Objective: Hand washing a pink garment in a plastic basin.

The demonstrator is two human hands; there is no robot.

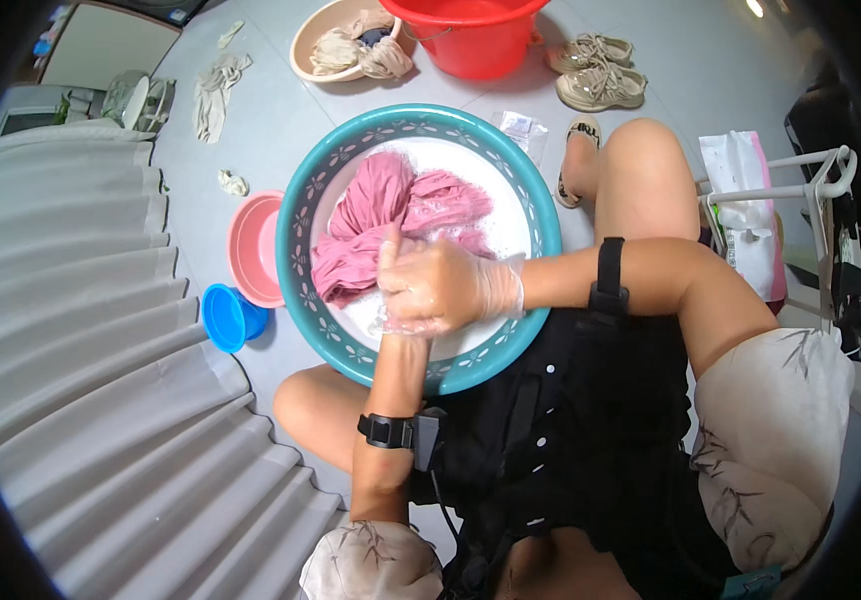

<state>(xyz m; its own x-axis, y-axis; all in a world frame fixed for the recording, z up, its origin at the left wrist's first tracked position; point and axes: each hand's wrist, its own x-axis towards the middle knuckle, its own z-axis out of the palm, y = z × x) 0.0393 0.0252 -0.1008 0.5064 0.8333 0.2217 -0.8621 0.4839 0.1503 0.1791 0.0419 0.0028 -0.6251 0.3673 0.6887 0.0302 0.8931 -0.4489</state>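
A teal plastic basin (543,225) with a petal-cutout wall holds white sudsy water (509,214) and a wet pink cloth (381,195), bunched and twisted. My right hand (438,289), in a clear plastic glove, reaches in from the right with curled fingers against the cloth's near side. It lies across my left hand (400,324), whose forearm comes up from below. Only a little of the left hand and its wet glove cuff shows, so its grip is hidden. Both forearms wear black straps.
Beyond the basin stand a red bucket (475,45), a cream basin (303,52) of cloths and beige shoes (601,86). A pink basin (250,247) and a blue tub (224,319) sit left, by a grey curtain (85,300). A white rack (783,193) stands right.
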